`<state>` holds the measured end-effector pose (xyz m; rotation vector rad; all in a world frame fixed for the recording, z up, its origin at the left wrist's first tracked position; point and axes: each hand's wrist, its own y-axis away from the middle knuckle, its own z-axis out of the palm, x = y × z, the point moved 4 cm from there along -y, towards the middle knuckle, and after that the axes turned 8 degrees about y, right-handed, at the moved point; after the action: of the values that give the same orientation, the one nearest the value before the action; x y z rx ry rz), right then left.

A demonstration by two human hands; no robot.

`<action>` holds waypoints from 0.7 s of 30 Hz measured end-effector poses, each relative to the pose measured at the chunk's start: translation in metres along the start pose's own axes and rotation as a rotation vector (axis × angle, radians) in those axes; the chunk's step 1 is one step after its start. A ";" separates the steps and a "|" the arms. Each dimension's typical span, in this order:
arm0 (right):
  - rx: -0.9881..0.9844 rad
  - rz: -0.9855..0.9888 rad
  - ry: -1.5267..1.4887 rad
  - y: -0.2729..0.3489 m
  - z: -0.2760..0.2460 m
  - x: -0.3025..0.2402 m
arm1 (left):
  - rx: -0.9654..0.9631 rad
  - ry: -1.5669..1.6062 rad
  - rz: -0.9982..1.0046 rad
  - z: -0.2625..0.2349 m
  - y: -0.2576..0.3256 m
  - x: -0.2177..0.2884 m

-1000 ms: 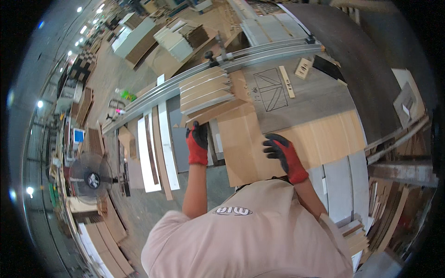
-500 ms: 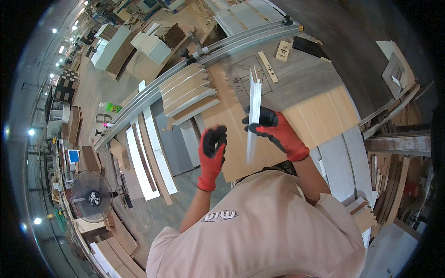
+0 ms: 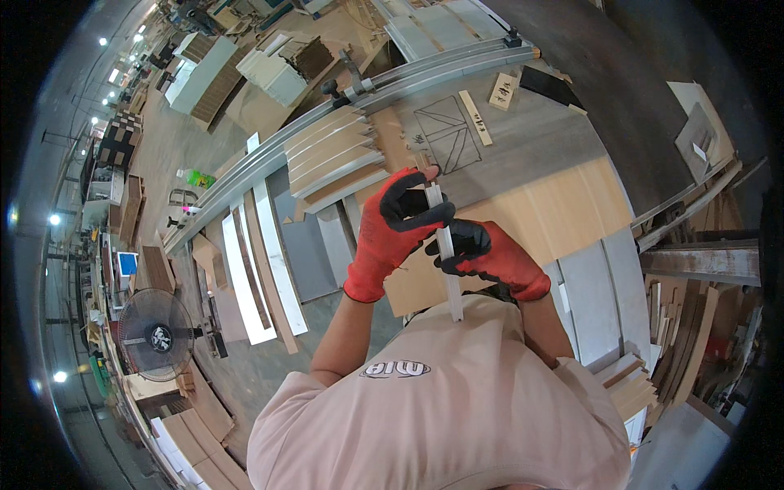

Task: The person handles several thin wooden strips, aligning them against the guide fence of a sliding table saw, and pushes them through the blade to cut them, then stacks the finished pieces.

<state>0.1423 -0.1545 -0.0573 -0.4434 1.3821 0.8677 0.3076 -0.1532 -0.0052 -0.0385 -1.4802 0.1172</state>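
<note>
A small bundle of thin white strips (image 3: 454,298) stands nearly upright in front of my chest. My left hand (image 3: 388,229), in a red and black work glove, is closed round its upper part, with a bare fingertip showing near the top end. Lower down, my right hand (image 3: 502,257), gloved the same way, grips the bundle around its middle. Below the hands lies a light wood board (image 3: 408,282). Just beyond my left hand is a stack of wood-coloured panels (image 3: 331,155) with pale edges, their right ends pointed.
A long metal rail (image 3: 237,192) with a clamp (image 3: 353,82) crosses the far side. Line drawings mark the grey board (image 3: 523,131), near small wood pieces (image 3: 476,118). White and brown strips (image 3: 245,278) lie left. A fan (image 3: 159,335) stands far left.
My left hand has moved up and right, from empty to gripping the upper part of the strips. The bundle has moved down toward my chest, still in my right hand.
</note>
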 end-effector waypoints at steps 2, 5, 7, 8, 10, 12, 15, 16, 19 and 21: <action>-0.003 0.017 0.014 0.001 -0.002 0.000 | -0.004 -0.013 0.042 0.001 -0.001 0.000; -0.003 0.081 0.043 0.003 -0.006 0.001 | -0.012 -0.090 0.059 0.001 -0.002 0.004; 0.024 0.079 0.018 0.002 -0.006 0.000 | -0.020 -0.138 0.029 0.001 -0.001 0.007; 0.031 0.083 0.012 0.001 -0.006 0.000 | -0.015 -0.146 0.001 0.001 -0.002 0.008; 0.048 0.127 0.033 0.000 -0.005 0.002 | -0.008 -0.155 -0.033 0.004 -0.003 0.010; 0.039 0.022 -0.076 -0.001 -0.004 -0.002 | -0.010 -0.105 0.028 0.009 -0.006 0.012; 0.050 0.066 -0.050 0.002 -0.008 -0.002 | 0.014 -0.043 0.023 0.012 -0.007 0.011; 0.070 0.131 -0.002 0.004 -0.011 -0.001 | 0.014 -0.027 0.033 0.013 -0.007 0.011; 0.048 0.104 0.000 0.007 -0.015 -0.005 | 0.013 -0.181 0.062 0.015 -0.008 0.009; 0.071 0.109 -0.007 0.007 -0.016 -0.003 | 0.028 -0.085 -0.008 0.014 -0.007 0.006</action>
<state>0.1265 -0.1628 -0.0555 -0.3126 1.4365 0.9051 0.2942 -0.1597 0.0029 -0.0046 -1.5635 0.1348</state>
